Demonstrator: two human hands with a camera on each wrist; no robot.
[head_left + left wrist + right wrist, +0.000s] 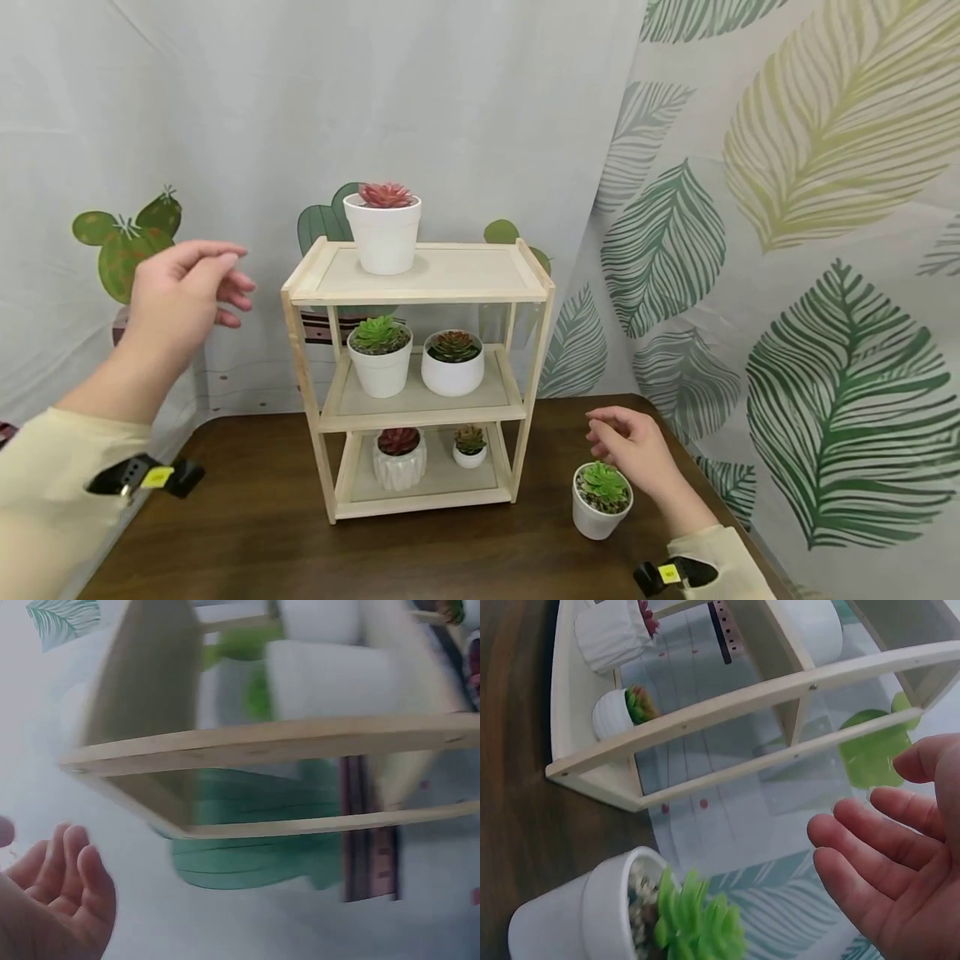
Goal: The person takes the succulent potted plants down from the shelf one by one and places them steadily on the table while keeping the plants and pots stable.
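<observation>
My left hand (183, 292) is raised in the air left of a three-tier wooden shelf (420, 296), fingers loosely bent and holding nothing. Just behind and above a green succulent in a white pot (598, 521) is my right hand (633, 446). In the right wrist view, its relaxed fingers (877, 840) stand apart from the green leaves (697, 919). On the top tier stands a red succulent in a white pot (385, 237). The middle tier bears a green succulent (380, 371) and a reddish-green one in a rounded white pot (452, 377).
The bottom tier carries a dark red succulent in a ridged white pot (400, 471) and a tiny potted succulent (470, 454). Everything stands on a dark brown wooden table (247, 533). Behind it hang a pale curtain with cacti (480, 100) and a leaf-patterned curtain (847, 333).
</observation>
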